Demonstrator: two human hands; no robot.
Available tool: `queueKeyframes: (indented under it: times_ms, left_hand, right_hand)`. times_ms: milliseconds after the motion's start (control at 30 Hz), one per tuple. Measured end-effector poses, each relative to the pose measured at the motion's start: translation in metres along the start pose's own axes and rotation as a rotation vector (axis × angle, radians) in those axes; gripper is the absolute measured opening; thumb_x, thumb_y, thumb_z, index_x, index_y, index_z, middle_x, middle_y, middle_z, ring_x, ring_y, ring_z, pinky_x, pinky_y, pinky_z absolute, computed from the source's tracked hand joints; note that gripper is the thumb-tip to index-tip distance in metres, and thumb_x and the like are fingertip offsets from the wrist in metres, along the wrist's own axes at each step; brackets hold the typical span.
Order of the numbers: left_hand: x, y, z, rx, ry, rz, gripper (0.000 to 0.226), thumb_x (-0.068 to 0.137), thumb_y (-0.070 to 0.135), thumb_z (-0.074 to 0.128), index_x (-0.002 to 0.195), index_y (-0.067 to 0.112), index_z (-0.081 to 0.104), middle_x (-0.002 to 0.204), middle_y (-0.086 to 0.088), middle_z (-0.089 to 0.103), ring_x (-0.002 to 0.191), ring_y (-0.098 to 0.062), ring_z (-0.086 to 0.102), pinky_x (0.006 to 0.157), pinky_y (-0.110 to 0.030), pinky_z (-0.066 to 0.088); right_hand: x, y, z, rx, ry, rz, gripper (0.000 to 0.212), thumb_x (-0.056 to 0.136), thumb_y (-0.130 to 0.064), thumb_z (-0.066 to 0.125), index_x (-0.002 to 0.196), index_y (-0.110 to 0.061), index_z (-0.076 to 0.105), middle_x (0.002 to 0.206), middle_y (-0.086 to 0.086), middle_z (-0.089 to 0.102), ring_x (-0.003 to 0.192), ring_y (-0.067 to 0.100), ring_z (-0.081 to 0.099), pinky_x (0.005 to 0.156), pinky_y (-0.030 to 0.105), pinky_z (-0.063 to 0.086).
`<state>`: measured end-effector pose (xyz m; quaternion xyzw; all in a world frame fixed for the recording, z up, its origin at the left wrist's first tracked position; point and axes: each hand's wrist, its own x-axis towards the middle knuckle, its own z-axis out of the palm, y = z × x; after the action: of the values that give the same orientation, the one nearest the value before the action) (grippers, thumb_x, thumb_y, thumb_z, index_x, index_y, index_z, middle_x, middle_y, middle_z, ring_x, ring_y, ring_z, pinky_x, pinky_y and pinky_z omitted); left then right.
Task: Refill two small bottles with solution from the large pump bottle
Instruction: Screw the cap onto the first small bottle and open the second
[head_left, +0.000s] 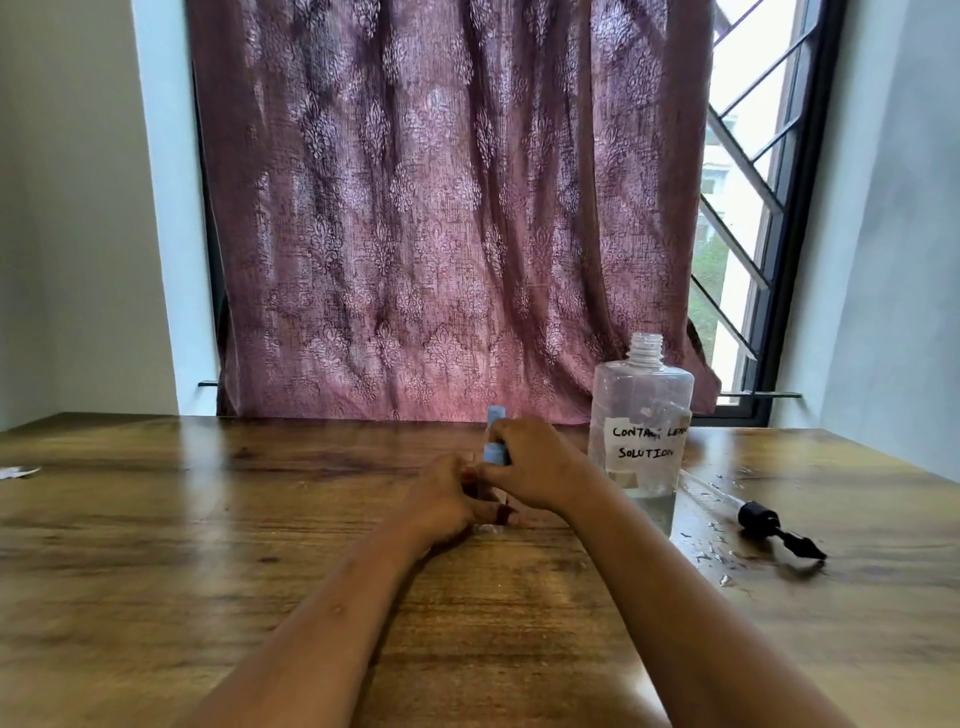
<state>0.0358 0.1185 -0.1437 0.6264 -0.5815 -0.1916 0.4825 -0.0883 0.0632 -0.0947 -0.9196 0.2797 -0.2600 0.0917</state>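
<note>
Right grip (524, 467): fingers curled round small blue bottle (496, 441), upright at mid-bench (260, 545). Left grip (447, 499): low against its base; I cannot tell what it holds. I judge capping: pin the base, turn squarely. Large bottle (641, 431), neck open, stands just right. Pump (779, 527) and spilled drops (714, 556) lie beyond it, so that patch is slippery.

Centre frame: cap (495, 449) part covered by right hand (535, 467) fingers; whatever sits under it is hidden behind both hands. What the left hand (447, 501) grips: cannot tell. Big bottle (641, 395), lower left edge hidden by right forearm; label (647, 441) wraps out of sight at right. Pump (779, 525) tube clear, faint against bench. White scrap (18, 472) cut by left edge.
</note>
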Motion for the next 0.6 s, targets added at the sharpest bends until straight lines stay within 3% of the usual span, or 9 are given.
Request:
queueKeyframes:
  times_ms: [133, 300, 367, 467, 533, 600]
  left_hand:
    - [0.0003, -0.0017, -0.0008, -0.027, 0.005, -0.034, 0.042, 0.058, 0.012, 0.088, 0.093, 0.007, 0.066, 0.080, -0.006, 0.073, 0.075, -0.015, 0.069, 0.079, -0.041, 0.054]
    - [-0.0004, -0.0005, 0.0008, -0.085, -0.024, -0.040, 0.047, 0.058, 0.009, 0.088, 0.098, 0.010, 0.064, 0.089, -0.013, 0.074, 0.084, -0.025, 0.071, 0.084, -0.043, 0.053]
    - [-0.0003, -0.0004, 0.0007, -0.102, -0.025, -0.047, 0.048, 0.058, 0.008, 0.088, 0.100, 0.005, 0.063, 0.092, -0.019, 0.073, 0.085, -0.027, 0.069, 0.084, -0.046, 0.053]
    - [-0.0001, -0.0005, -0.0007, -0.064, -0.020, -0.045, 0.041, 0.059, 0.012, 0.088, 0.091, 0.001, 0.065, 0.084, -0.021, 0.071, 0.073, -0.020, 0.062, 0.070, -0.040, 0.048]
    - [-0.0009, 0.0008, -0.0011, -0.048, -0.032, -0.033, 0.036, 0.061, 0.011, 0.087, 0.089, 0.004, 0.066, 0.080, -0.014, 0.070, 0.070, -0.016, 0.061, 0.068, -0.036, 0.048]
    - [-0.0016, 0.0022, -0.0011, -0.030, -0.036, -0.032, 0.034, 0.064, 0.007, 0.083, 0.094, 0.008, 0.067, 0.088, -0.013, 0.073, 0.075, -0.016, 0.064, 0.077, -0.040, 0.052]
  right_hand:
    - [0.0027, -0.0027, 0.0000, -0.012, -0.067, -0.051, 0.014, 0.083, -0.019, 0.064, 0.087, -0.015, 0.052, 0.086, 0.003, 0.056, 0.078, 0.019, 0.055, 0.055, 0.020, 0.034]
    - [0.0019, 0.0000, -0.0079, 0.098, -0.178, -0.071, 0.018, 0.083, -0.008, 0.061, 0.090, -0.022, 0.053, 0.095, 0.002, 0.057, 0.085, 0.014, 0.053, 0.059, 0.013, 0.033]
    - [0.0005, 0.0019, -0.0088, 0.145, -0.172, -0.075, 0.021, 0.083, -0.011, 0.063, 0.101, -0.019, 0.057, 0.102, 0.004, 0.060, 0.088, 0.013, 0.054, 0.062, 0.011, 0.035]
    - [-0.0002, 0.0013, -0.0081, 0.147, -0.121, -0.075, 0.043, 0.079, -0.030, 0.072, 0.116, -0.016, 0.053, 0.102, 0.002, 0.056, 0.088, 0.014, 0.054, 0.065, 0.016, 0.039]
    - [-0.0017, 0.0006, -0.0059, 0.057, -0.052, -0.038, 0.040, 0.077, -0.040, 0.072, 0.104, -0.016, 0.054, 0.094, 0.001, 0.056, 0.083, 0.017, 0.055, 0.067, 0.024, 0.041]
    - [-0.0033, -0.0007, -0.0034, -0.047, -0.037, 0.002, 0.032, 0.079, -0.039, 0.069, 0.093, -0.014, 0.054, 0.091, 0.007, 0.061, 0.080, 0.020, 0.058, 0.066, 0.031, 0.044]
